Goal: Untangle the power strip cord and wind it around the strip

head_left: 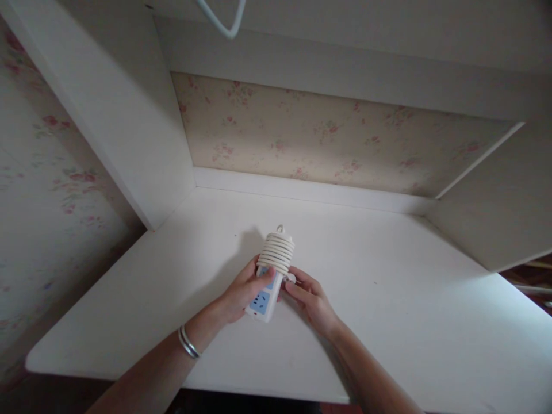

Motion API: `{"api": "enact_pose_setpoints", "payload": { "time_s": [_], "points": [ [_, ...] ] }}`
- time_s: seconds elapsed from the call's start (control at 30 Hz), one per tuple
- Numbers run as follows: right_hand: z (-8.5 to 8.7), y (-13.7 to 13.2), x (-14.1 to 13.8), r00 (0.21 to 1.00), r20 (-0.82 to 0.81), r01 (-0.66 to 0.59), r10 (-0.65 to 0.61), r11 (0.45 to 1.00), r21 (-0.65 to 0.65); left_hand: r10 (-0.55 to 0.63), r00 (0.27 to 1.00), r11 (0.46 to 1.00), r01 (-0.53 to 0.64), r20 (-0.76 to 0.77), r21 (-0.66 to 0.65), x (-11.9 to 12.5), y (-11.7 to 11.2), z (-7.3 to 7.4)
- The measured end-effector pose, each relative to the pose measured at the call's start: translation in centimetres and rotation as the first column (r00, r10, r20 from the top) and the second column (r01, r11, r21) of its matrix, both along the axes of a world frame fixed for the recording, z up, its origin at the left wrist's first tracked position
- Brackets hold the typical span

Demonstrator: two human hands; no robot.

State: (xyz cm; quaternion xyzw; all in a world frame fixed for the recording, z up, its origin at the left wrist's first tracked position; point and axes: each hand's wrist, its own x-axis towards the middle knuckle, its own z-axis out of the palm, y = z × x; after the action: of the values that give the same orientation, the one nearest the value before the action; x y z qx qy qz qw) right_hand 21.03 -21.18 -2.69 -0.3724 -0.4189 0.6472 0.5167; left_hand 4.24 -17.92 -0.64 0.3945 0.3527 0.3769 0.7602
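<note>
A white power strip with blue sockets rests on the white desk, its cream cord wound in tight coils around its far end. My left hand grips the strip from the left, fingers curled over the sockets. My right hand is on its right side, fingertips pinched on the white plug end of the cord. A silver bangle sits on my left wrist.
The desk sits in an alcove with floral wallpaper behind, a white side panel on the left and another on the right. A white hanger hook hangs at the top. The desk's front edge runs near my forearms.
</note>
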Motion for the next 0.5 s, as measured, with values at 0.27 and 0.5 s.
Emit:
{"api": "enact_pose_setpoints", "payload": {
  "time_s": [0.27, 0.5],
  "points": [
    [-1.3, 0.6, 0.3, 0.994, 0.110, 0.002, -0.007, 0.999, 0.046, 0.039, 0.999, 0.998, -0.040, -0.011, -0.050, -0.3, 0.2, 0.5],
    [-0.8, 0.3, 0.1, 0.979, 0.203, -0.027, 0.012, 0.997, 0.073, 0.065, 0.998, 0.996, -0.065, 0.000, -0.060, -0.3, 0.4, 0.6]
  ]
}}
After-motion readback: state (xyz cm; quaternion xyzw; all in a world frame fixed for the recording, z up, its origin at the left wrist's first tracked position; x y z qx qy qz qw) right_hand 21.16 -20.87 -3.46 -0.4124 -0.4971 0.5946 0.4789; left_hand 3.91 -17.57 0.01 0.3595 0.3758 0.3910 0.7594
